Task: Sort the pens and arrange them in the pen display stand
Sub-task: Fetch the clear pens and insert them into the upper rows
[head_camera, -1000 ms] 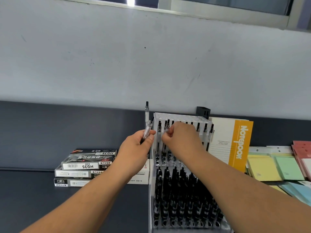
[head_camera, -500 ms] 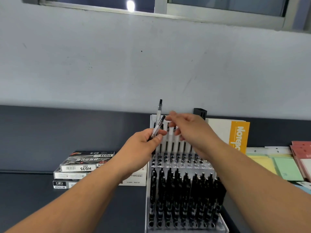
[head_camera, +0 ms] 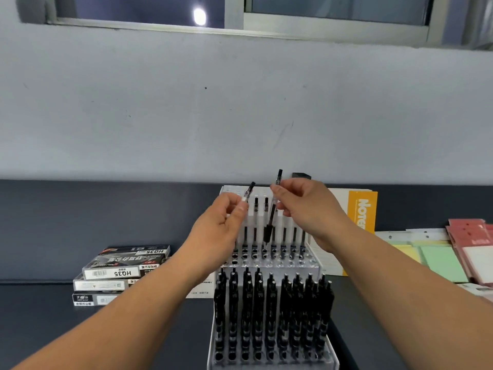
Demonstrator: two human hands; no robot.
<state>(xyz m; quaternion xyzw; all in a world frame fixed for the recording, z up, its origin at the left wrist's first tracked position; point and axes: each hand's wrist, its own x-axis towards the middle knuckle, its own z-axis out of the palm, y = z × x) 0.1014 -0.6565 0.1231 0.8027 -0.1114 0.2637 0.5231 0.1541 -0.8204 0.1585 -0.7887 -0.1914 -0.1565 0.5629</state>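
Observation:
A clear tiered pen display stand stands in front of me, its lower tiers packed with several black pens and its top tier with several clear-barrelled ones. My left hand pinches one clear pen with a black cap, tilted up to the right. My right hand pinches another clear pen near its top. That pen hangs almost upright, tip just above the holes of the upper tier.
A stack of pen boxes marked HQ35 lies to the left on the dark table. An orange and white notebook leans behind the stand. Coloured paper pads and pink packs lie at the right.
My right hand took one of the two pens from my left hand and carried it right, tip down over the upper tier. The view has tilted up slightly.

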